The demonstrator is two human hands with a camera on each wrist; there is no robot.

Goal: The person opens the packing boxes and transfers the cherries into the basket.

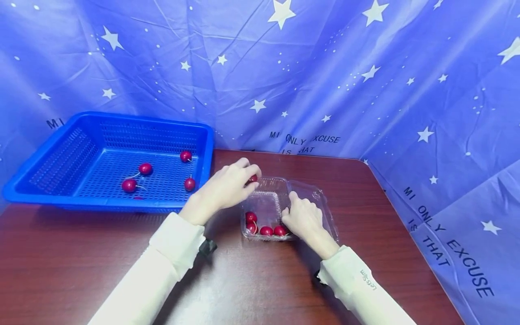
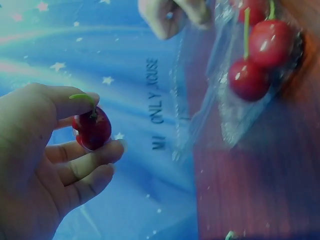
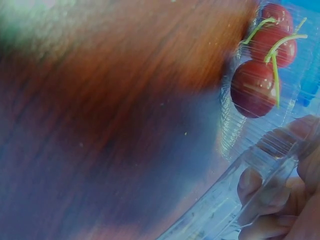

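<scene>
My left hand (image 1: 229,183) pinches a red cherry (image 2: 93,129) between thumb and fingers, its short green stem sticking up. In the head view, that hand is over the left rear edge of a clear plastic clamshell box (image 1: 266,203). The hand mostly covers the cherry there. Several cherries (image 1: 266,231) lie along the box's near and left sides, stems on. My right hand (image 1: 304,216) grips the box along the side where its open lid (image 1: 327,212) joins. Through the plastic, the right wrist view shows its curled fingers (image 3: 272,197).
A blue plastic basket (image 1: 152,204) stands at the left, with several cherries (image 1: 145,169) spread over its floor. The brown wooden table (image 1: 243,280) runs back to a blue star-print cloth (image 1: 243,67), which also borders the right side.
</scene>
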